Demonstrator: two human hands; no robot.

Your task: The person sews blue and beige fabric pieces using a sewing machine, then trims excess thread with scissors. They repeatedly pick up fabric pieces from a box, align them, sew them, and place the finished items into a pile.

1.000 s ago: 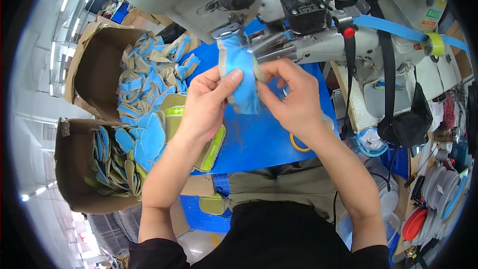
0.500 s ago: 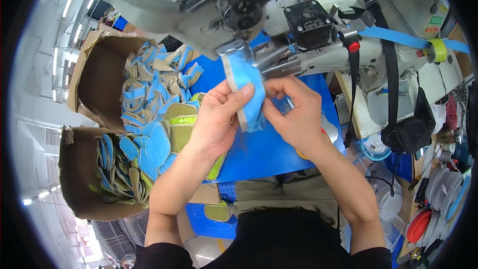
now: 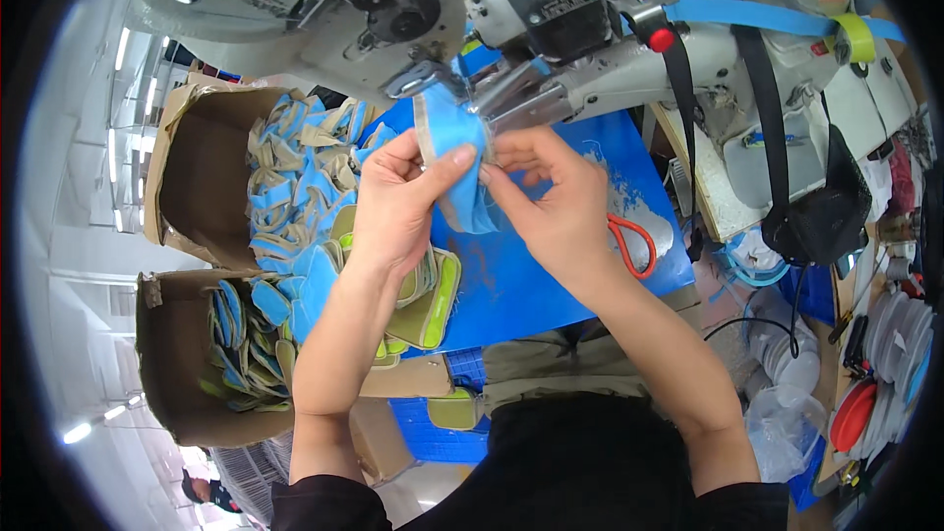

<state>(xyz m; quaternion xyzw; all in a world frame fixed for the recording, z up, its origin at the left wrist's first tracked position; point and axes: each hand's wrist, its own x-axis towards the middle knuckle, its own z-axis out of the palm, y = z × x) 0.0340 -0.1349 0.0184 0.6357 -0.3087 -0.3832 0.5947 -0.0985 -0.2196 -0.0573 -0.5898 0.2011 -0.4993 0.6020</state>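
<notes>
A blue fabric piece with beige edging [image 3: 454,128] hangs beneath the working end of a sewing machine [image 3: 433,44]. My left hand [image 3: 393,202] pinches its left side, thumb lying across the blue face. On the opposite edge my right hand [image 3: 556,202] has thumb and forefinger closed on the fabric, its other fingers curled. The piece's top end sits up against the machine's metal parts; the exact contact there is hard to make out. A blue work surface [image 3: 511,285] lies below both hands.
Left of my forearm, an upper cardboard box [image 3: 202,187] and heaped blue-and-beige pieces [image 3: 305,172]; a lower box [image 3: 172,364] holds green and blue pieces. Red-handled scissors [image 3: 634,248] lie right of my right hand. Blue tape [image 3: 747,12] runs to the machine. A person [image 3: 206,492] stands far off lower left.
The view has shifted, so the machine and both hands sit further left and slightly higher. Both hands still hold the fabric. The scissors show more fully, and a distant person has come into view.
</notes>
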